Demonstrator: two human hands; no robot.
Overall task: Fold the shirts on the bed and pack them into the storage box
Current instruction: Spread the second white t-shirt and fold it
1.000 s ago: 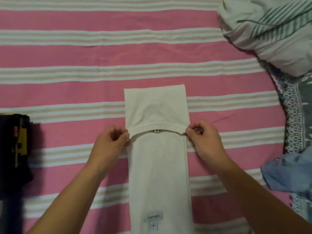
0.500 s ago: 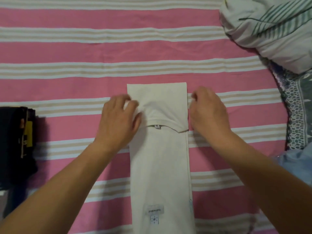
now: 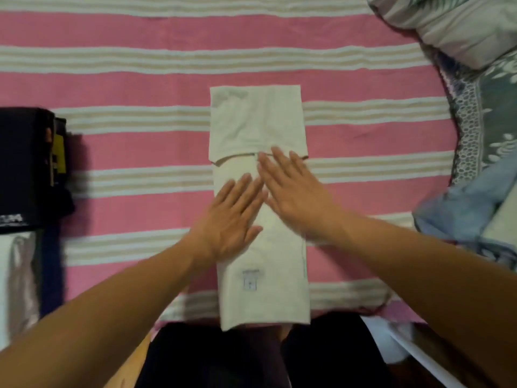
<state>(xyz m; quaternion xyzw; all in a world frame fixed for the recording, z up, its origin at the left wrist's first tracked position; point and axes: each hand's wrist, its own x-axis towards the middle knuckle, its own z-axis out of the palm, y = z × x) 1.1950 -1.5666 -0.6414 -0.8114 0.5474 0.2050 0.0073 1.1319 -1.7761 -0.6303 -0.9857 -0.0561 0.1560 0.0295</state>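
Note:
A cream shirt (image 3: pixel 256 121) lies folded into a long narrow strip on the pink striped bed (image 3: pixel 126 88), its far end folded back toward me over the strip. A small label shows near its close end. My left hand (image 3: pixel 233 217) lies flat on the middle of the strip with fingers straight. My right hand (image 3: pixel 293 191) lies flat beside it, fingertips reaching the edge of the folded-back part. Neither hand grips the cloth. A dark box-like object (image 3: pixel 25 166) sits at the left edge of the bed.
A light blue garment (image 3: pixel 458 208) lies bunched at the right edge. A pale pillow or bedding heap (image 3: pixel 458 26) fills the top right, with a grey patterned cloth (image 3: pixel 486 116) below it. The bed's near edge runs just under the shirt's close end.
Both hands let go of the folded edge they pinched, then slid toward me onto the strip and now lie flat on it. The far end stays folded back.

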